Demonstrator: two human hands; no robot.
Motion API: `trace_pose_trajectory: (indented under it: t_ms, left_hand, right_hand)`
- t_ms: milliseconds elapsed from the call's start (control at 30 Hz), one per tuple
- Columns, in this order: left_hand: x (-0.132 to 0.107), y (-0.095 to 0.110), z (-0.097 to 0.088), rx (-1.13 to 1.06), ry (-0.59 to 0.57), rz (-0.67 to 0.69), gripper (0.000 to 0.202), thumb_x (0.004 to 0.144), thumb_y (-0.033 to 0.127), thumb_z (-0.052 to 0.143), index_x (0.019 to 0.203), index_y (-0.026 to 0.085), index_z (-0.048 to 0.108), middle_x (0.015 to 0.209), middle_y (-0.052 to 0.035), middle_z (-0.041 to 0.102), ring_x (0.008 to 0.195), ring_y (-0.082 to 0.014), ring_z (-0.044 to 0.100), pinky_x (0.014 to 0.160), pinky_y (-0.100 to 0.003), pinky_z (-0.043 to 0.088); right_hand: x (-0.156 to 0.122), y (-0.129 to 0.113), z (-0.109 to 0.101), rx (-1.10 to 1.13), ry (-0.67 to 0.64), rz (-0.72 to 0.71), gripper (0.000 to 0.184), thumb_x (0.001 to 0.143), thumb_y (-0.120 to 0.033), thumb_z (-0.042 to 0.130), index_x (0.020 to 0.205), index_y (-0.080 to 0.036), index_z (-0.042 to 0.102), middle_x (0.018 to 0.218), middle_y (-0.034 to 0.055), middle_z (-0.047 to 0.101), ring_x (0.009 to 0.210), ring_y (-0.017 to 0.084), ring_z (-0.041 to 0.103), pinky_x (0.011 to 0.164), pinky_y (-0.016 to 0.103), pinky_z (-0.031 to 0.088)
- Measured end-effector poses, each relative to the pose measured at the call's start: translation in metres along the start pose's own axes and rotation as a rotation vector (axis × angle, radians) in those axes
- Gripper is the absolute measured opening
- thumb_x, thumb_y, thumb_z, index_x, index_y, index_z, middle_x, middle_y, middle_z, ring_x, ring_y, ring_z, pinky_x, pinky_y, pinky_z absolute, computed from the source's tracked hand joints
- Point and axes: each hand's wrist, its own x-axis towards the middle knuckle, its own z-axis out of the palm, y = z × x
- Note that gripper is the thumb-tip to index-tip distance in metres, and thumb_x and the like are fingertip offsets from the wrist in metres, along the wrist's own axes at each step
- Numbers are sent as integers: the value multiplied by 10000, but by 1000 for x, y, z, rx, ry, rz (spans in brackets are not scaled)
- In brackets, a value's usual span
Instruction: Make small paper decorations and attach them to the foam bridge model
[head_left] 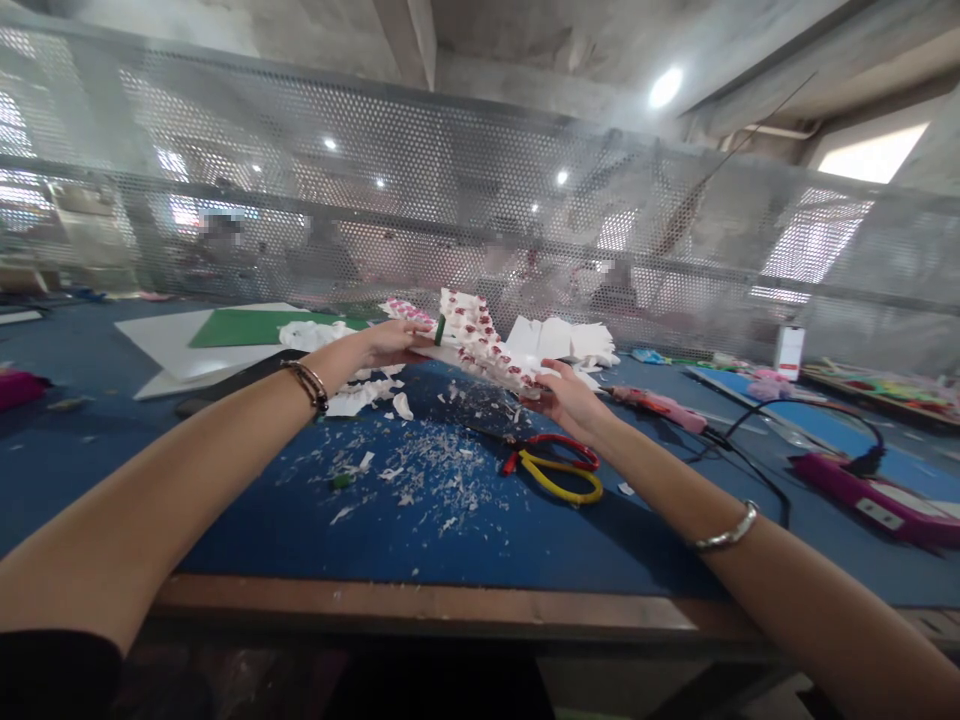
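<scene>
A white piece studded with dark red bits (pixel 480 335) is raised over the blue table in front of me; its exact kind is unclear. My left hand (pixel 397 342) is closed at its left end, beside a small upright green strip (pixel 439 330). At the lower right end, my right hand (pixel 566 400) pinches its edge between thumb and fingers. Scissors with red and yellow handles (pixel 562 475) lie on the table just below my right hand. White scraps and shavings (pixel 442 470) are scattered beneath the piece.
Behind my left hand lie white sheets (pixel 161 345) and a green sheet (pixel 240 328). Crumpled white material (pixel 562 340) sits beyond my right hand. To the right are a pink corded tool (pixel 664 408), a purple power strip (pixel 874 500) and an upright phone (pixel 789 352). Perforated metal mesh (pixel 450 190) stands behind.
</scene>
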Motion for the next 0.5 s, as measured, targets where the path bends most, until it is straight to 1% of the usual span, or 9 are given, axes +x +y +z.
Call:
trace_pose_trajectory:
  t_ms: [133,267,367,500]
  left_hand:
    - [3,-1,-13,-6,3,22,176,679,102,548,839,150,604,758,-31,609,721,-118,566,677,-213,432]
    - [4,-4,-24,-3,-11,36,132,658,162,590,782,120,605,814,-79,607,737,-146,563,664,-229,442]
    - [4,-5,-26,2,-5,33,141,643,185,611,764,113,596,823,-91,602,721,-145,562,669,-235,448]
    - [5,-4,-23,6,10,37,108,657,207,594,719,121,574,757,-68,599,668,-123,555,699,-248,446]
  right_hand:
    - [2,-1,-3,-30,31,-2,360,703,-72,426,1027,-213,358,611,-51,505,426,62,498,432,177,452]
    - [2,-2,-3,-57,46,-2,388,709,-66,414,1065,-202,338,603,-52,494,444,65,508,452,175,453]
    - [1,-1,-3,-75,37,-1,369,722,-78,411,1062,-209,351,606,-56,495,455,68,511,469,182,455]
    - [2,0,-3,-91,20,-14,269,744,-116,410,994,-216,413,597,-63,499,462,66,492,473,179,441]
